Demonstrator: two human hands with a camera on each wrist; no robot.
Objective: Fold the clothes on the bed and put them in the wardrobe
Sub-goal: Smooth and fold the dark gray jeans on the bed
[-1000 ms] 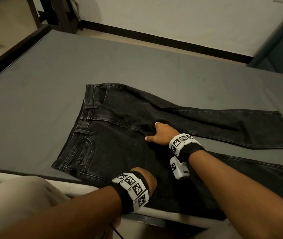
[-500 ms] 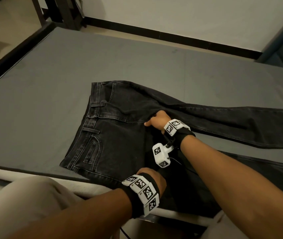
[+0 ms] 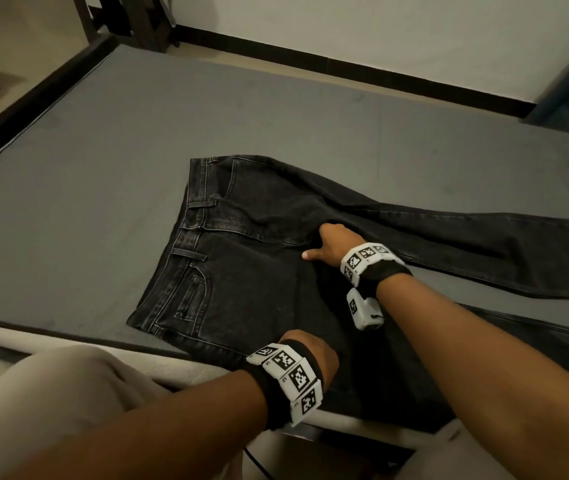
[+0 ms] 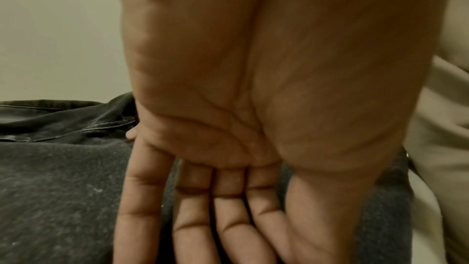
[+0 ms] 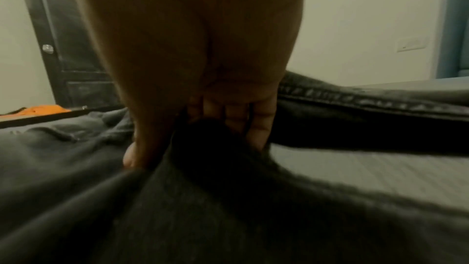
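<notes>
Your left hand [image 3: 314,351] sits nearest you, right at the near edge of the bed [image 3: 103,188], and the wrist camera shows its fingers [image 4: 228,218] stretched out straight and side by side, palm toward the dark denim, holding nothing. That denim is the black jeans [image 3: 241,271], spread front-up across the grey bed cover, waistband to the left, the seat and hip under your left wrist and hanging a little over the near edge. Just past it, your right hand [image 3: 328,245] is planted at the crotch of the jeans, thumb pointing left along the cloth, and from the wrist view the fingers [image 5: 261,119] curl round a dark bunch of fabric gathered up between thumb and fingers, so that hand has a grip on the jeans. One leg runs out to the right from there, flat on the cover, its hem near the right side of the view; the other leg lies nearer you, passing under your right forearm and off the right edge. Beyond the jeans the grey cover lies bare up to the far side, then a strip of pale floor, a dark skirting board [image 3: 345,69] and the light wall. Far left stand dark wooden furniture legs [image 3: 130,22].
</notes>
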